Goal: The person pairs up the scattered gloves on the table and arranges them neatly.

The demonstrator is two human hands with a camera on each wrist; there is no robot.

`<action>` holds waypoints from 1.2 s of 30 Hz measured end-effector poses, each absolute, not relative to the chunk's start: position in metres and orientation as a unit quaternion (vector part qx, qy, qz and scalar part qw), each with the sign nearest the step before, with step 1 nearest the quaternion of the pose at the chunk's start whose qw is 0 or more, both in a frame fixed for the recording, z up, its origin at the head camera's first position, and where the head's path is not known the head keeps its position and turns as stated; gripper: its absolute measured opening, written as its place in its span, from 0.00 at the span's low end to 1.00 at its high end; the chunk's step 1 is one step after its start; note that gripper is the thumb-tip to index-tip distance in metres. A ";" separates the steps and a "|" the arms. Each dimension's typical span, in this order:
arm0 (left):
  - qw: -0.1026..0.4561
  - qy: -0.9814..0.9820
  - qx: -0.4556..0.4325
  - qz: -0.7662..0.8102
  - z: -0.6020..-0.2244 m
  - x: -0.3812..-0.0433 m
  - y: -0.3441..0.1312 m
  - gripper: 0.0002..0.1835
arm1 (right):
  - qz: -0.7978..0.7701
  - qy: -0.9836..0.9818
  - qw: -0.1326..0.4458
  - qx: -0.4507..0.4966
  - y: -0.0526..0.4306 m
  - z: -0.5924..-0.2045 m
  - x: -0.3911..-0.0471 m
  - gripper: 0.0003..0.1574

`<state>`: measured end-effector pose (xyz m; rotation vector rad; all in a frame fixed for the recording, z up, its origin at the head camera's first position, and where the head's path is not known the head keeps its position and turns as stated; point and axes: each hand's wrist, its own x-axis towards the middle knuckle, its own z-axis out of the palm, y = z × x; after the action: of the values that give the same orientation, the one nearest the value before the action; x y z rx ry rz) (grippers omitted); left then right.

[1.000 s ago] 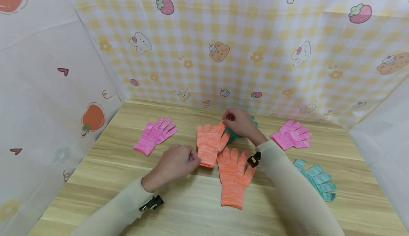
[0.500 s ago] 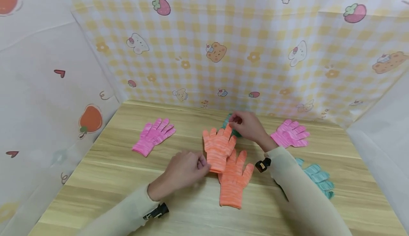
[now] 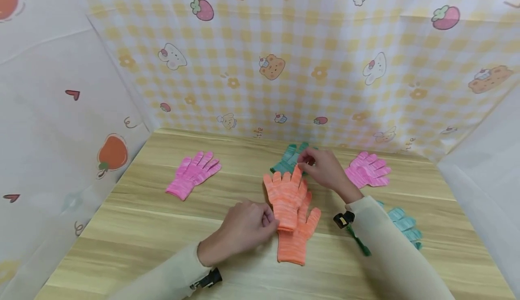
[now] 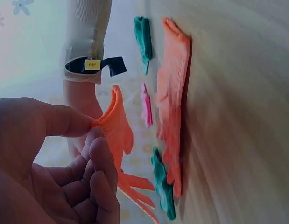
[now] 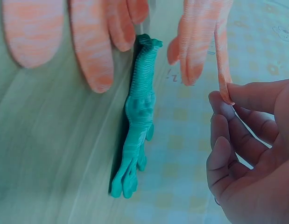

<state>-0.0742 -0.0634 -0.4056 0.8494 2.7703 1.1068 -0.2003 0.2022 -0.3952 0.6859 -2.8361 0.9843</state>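
Observation:
An orange knit glove (image 3: 285, 198) is held up between my two hands, fingers pointing away from me. My left hand (image 3: 243, 227) pinches its cuff between thumb and forefinger. The tip of one glove finger is pinched by my right hand (image 3: 327, 170), as the right wrist view also shows on the held glove (image 5: 198, 42). A second orange glove (image 3: 291, 249) lies flat on the table, partly covered by the held one in the head view. In the left wrist view a gap separates the held glove (image 4: 117, 133) from the lying glove (image 4: 174, 88).
A green glove (image 3: 287, 159) lies behind, partly hidden by my right hand. Another green glove (image 3: 404, 224) is partly under my right forearm's outline. Pink gloves lie at left (image 3: 192, 173) and right (image 3: 369, 170). A checked cloth (image 3: 243, 42) hangs behind the wooden table (image 3: 138, 236).
Both hands have carried the held orange glove rightward and toward me, so it overlaps the lying orange glove more. The green glove behind shows more now.

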 end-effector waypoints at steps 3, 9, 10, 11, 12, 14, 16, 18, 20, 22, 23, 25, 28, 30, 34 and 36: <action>0.032 0.891 0.276 0.360 -0.407 -0.071 -0.060 0.11 | 0.316 -0.921 0.029 0.223 0.206 -0.398 -0.197 0.03; 0.048 0.892 0.276 0.355 -0.410 -0.066 -0.055 0.11 | 0.309 -0.920 0.039 0.238 0.215 -0.402 -0.189 0.03; 0.051 0.891 0.276 0.356 -0.410 -0.066 -0.055 0.11 | 0.307 -0.920 0.042 0.239 0.216 -0.403 -0.187 0.02; 0.053 0.891 0.277 0.357 -0.410 -0.065 -0.055 0.11 | 0.306 -0.920 0.043 0.240 0.217 -0.404 -0.186 0.02; 0.057 0.890 0.277 0.358 -0.410 -0.064 -0.054 0.11 | 0.305 -0.920 0.044 0.241 0.218 -0.405 -0.185 0.02; 0.062 0.889 0.277 0.359 -0.410 -0.063 -0.054 0.12 | 0.308 -0.919 0.041 0.242 0.219 -0.407 -0.182 0.02; 0.065 0.888 0.279 0.361 -0.409 -0.061 -0.054 0.12 | 0.311 -0.918 0.036 0.242 0.220 -0.409 -0.180 0.03; 0.069 0.886 0.281 0.362 -0.409 -0.059 -0.053 0.13 | 0.314 -0.918 0.031 0.242 0.220 -0.410 -0.178 0.03; 0.072 0.884 0.284 0.364 -0.409 -0.058 -0.052 0.14 | 0.313 -0.918 0.029 0.243 0.220 -0.411 -0.177 0.03; 0.073 0.884 0.285 0.363 -0.409 -0.057 -0.051 0.14 | 0.311 -0.918 0.030 0.243 0.220 -0.411 -0.176 0.02; 0.073 0.884 0.286 0.361 -0.410 -0.056 -0.050 0.14 | 0.311 -0.918 0.030 0.244 0.220 -0.412 -0.175 0.02; 0.070 0.886 0.288 0.356 -0.411 -0.056 -0.048 0.15 | 0.311 -0.919 0.029 0.243 0.220 -0.412 -0.174 0.02; 0.066 0.889 0.288 0.349 -0.414 -0.056 -0.046 0.15 | 0.311 -0.920 0.023 0.238 0.221 -0.413 -0.173 0.02; 0.065 0.891 0.287 0.346 -0.415 -0.056 -0.046 0.15 | 0.311 -0.921 0.019 0.236 0.222 -0.414 -0.173 0.02; 0.068 0.894 0.283 0.341 -0.417 -0.055 -0.045 0.15 | 0.306 -0.923 0.017 0.233 0.224 -0.418 -0.172 0.03; 0.072 0.894 0.283 0.341 -0.417 -0.055 -0.045 0.16 | 0.304 -0.924 0.016 0.232 0.225 -0.420 -0.172 0.03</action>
<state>-0.0550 -0.0451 -0.4171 0.8493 2.6863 1.0235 -0.1724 0.2251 -0.4202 0.7227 -2.8723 0.9442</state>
